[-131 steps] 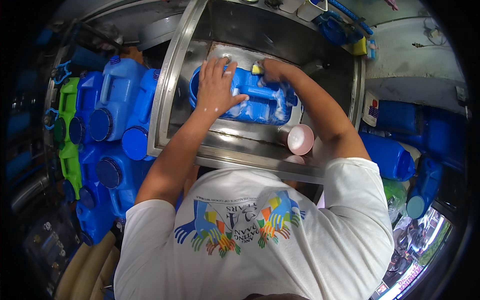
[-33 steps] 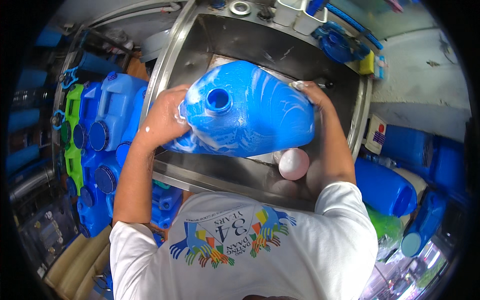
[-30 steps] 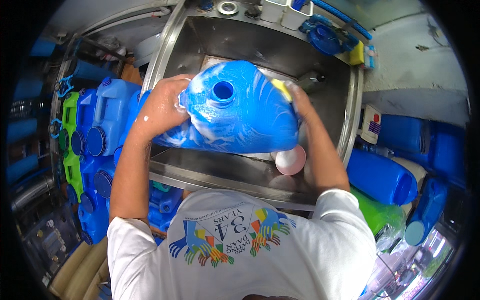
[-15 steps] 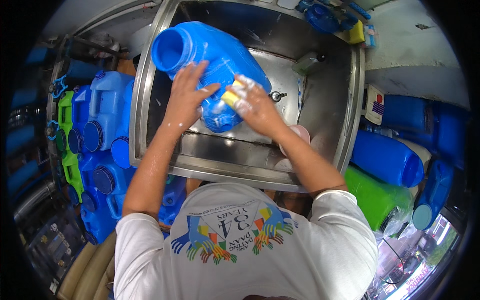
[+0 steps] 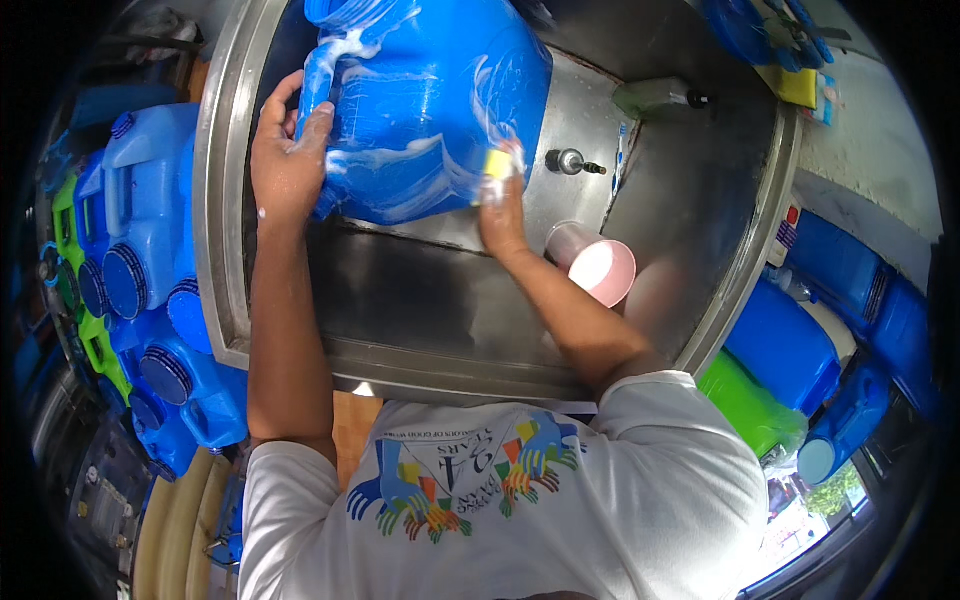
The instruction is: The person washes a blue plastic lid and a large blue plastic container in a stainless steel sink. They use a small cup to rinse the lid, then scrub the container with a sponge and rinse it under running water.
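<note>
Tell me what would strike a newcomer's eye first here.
Probably the big blue container, streaked with suds, at the upper middle over the metal sink. The left hand grips its handle, while the right hand holds a yellow sponge at its lower right. Next come the pink cup in the sink and the blue jugs left of it.
</note>
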The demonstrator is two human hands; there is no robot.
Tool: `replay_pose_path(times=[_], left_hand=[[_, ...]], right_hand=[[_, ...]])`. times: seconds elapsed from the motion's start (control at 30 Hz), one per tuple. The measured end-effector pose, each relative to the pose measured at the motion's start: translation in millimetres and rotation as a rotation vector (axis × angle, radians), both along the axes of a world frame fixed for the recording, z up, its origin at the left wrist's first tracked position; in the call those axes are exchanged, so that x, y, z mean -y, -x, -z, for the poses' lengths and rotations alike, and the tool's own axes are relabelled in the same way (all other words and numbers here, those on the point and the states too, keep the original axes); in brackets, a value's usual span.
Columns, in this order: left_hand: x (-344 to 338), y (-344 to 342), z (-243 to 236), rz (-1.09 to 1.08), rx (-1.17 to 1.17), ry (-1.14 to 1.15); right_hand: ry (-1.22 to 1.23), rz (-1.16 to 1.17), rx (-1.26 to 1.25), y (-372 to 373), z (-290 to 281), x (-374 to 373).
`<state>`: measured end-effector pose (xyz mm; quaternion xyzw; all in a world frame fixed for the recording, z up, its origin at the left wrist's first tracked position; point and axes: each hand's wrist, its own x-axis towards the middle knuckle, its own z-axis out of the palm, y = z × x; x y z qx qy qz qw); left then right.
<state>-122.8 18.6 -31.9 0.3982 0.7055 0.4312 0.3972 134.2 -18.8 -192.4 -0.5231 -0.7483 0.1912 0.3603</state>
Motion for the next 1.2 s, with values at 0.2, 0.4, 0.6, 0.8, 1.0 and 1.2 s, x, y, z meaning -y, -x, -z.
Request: replay_pose_path(times=[0.2, 0.4, 0.6, 0.8, 1.0, 1.2], left_hand=[[1.2, -8.4, -6.4, 0.046, -0.307, -0.102], [1.3, -13.3, -10.1, 0.001, -0.221, -0.048], [-2.5, -18.2, -11.4, 0.024, -0.246, -0.124], [-2.6, -20.1, -17.2, -0.041, -0.181, -0.058], [-0.8, -16.3, -15.7, -0.027, -0.183, -0.068], [-1.4, -16.8, -17.6, -0.018, -0.245, -0.079]], right_hand=[[0.702, 0.458, -0.746, -15.2, 31.7, -156.2], [-0.033, -0.138, -0.293, 36.2, -47.3, -23.7], [1.037, 0.712, -0.705, -59.4, 127.2, 5.4], [1.063, 0.634, -0.917, -48.9, 97.2, -228.3], [0.166, 0.067, -0.326, -3.8, 14.8, -247.5], [0.294, 0.091, -0.52, 45.7, -65.3, -177.7]])
